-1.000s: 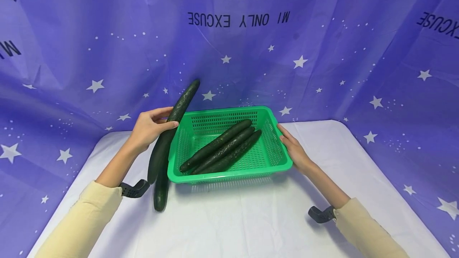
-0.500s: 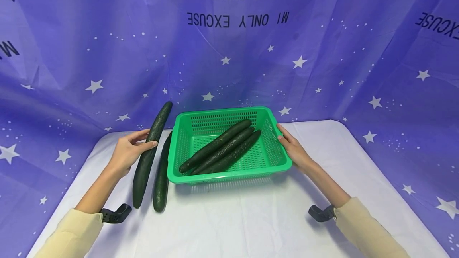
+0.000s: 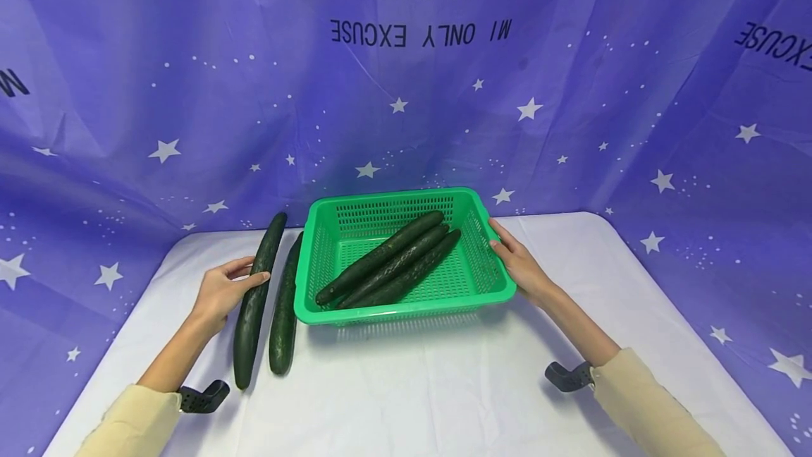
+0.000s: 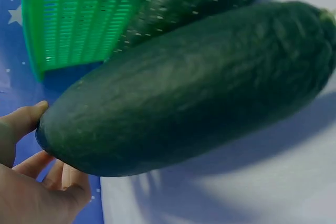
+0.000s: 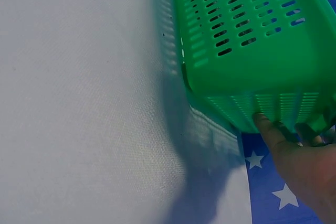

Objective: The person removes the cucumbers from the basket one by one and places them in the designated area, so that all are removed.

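Note:
My left hand [image 3: 222,291] pinches a long dark green cucumber [image 3: 254,316] between thumb and fingers, left of the green basket [image 3: 406,312]. In the left wrist view this cucumber [image 4: 194,87] fills the middle, its shadow falling on the white cloth below. A second cucumber [image 3: 284,316] lies on the cloth between it and the basket. Three more cucumbers [image 3: 393,263] lie side by side, slanted, inside the basket. At the basket's right end, my right hand [image 3: 521,266] grips the side by the rim; in the right wrist view the thumb [image 5: 269,129] touches the slotted wall.
A white cloth [image 3: 419,393] covers the table. Blue-purple fabric [image 3: 406,139] with stars and lettering rises behind and at both sides, close to the basket's far edge. A black wrist mount [image 3: 204,397] sits on the left forearm, another mount [image 3: 569,377] on the right.
My left hand has carried its cucumber left and down, from over the basket's left edge to close above the cloth beside the other cucumber. Right hand and basket have stayed put.

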Demonstrator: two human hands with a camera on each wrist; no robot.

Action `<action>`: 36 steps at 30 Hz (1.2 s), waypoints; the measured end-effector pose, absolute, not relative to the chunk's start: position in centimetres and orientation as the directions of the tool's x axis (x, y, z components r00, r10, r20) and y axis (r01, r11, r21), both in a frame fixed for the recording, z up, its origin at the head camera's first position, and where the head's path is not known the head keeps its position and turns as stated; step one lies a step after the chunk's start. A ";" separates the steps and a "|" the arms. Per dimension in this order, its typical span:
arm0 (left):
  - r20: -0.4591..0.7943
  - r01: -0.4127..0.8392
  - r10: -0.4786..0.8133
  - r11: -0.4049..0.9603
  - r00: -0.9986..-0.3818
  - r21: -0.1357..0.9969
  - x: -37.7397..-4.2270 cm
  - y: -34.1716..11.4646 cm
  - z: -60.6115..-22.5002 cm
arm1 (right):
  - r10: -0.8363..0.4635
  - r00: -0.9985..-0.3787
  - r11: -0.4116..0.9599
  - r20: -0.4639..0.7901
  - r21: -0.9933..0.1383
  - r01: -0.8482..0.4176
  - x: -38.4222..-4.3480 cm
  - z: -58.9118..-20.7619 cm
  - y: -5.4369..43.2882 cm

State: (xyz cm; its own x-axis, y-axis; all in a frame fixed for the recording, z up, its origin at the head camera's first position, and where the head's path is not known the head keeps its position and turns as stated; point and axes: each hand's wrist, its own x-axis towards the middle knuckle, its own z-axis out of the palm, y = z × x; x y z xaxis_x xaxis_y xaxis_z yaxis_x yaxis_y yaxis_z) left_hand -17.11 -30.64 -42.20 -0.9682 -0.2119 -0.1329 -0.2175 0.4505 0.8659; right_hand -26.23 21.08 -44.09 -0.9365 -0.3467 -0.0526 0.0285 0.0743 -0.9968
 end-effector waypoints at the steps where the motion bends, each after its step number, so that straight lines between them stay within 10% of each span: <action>1: -0.136 -0.222 -0.213 0.454 -0.968 0.863 -17.1 -30.7 -42.4 | -0.349 -0.936 0.071 -0.052 -0.997 0.029 -26.2 -44.1 21.1; 36: -0.197 -0.267 -0.189 0.498 -0.962 0.825 -18.4 -30.4 -45.4 | -0.356 -0.933 0.046 -0.049 -0.998 0.035 -26.0 -43.9 21.1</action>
